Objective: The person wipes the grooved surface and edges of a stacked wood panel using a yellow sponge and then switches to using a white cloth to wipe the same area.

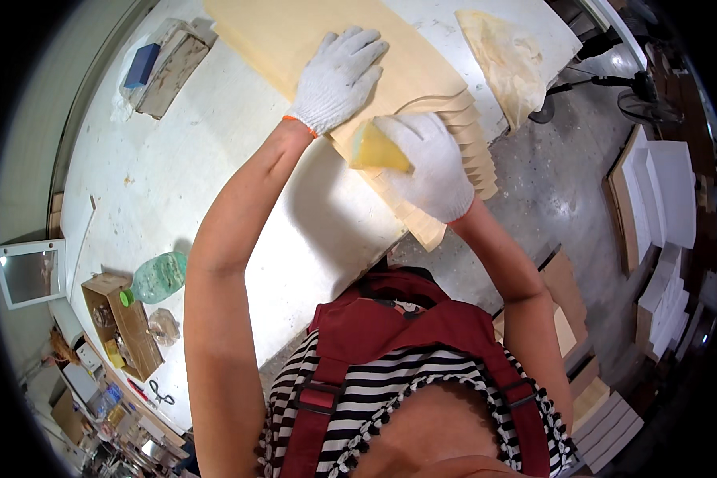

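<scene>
Both of my hands wear white knit gloves. My left hand lies flat with fingers spread on a stack of tan paper sheets. Closed around a yellow sponge is my right hand, over the near edge of the stack. The sponge has a pale greenish face toward the left; whether it touches the paper I cannot tell. Fanned out in overlapping steps, the sheets' right-hand edges reach past the table's edge beside my right hand.
On the white table lie a blue block on a worn slab, a green-capped bottle, a cardboard box and black scissors. A crumpled yellowish sheet hangs at the far right edge. White stacked boards and a fan stand rightward.
</scene>
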`<action>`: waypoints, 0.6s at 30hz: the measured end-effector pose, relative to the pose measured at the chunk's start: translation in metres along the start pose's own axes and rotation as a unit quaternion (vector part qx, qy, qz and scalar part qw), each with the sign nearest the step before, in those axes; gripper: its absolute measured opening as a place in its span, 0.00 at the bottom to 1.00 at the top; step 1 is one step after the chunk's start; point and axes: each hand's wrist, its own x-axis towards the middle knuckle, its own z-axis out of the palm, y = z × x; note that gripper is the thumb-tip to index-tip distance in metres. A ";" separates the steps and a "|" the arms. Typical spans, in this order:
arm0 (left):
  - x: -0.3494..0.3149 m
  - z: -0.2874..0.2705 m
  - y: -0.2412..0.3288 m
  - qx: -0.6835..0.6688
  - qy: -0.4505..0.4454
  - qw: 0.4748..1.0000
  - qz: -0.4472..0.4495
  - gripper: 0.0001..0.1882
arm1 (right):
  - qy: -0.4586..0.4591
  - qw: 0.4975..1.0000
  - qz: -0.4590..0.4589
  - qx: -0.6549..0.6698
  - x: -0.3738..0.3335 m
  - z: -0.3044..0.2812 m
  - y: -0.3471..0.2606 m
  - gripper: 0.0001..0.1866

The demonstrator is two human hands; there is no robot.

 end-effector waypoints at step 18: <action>-0.002 -0.003 -0.003 -0.001 -0.038 0.999 -0.018 0.20 | 0.137 0.923 0.081 -0.350 -0.021 -0.074 0.108 0.28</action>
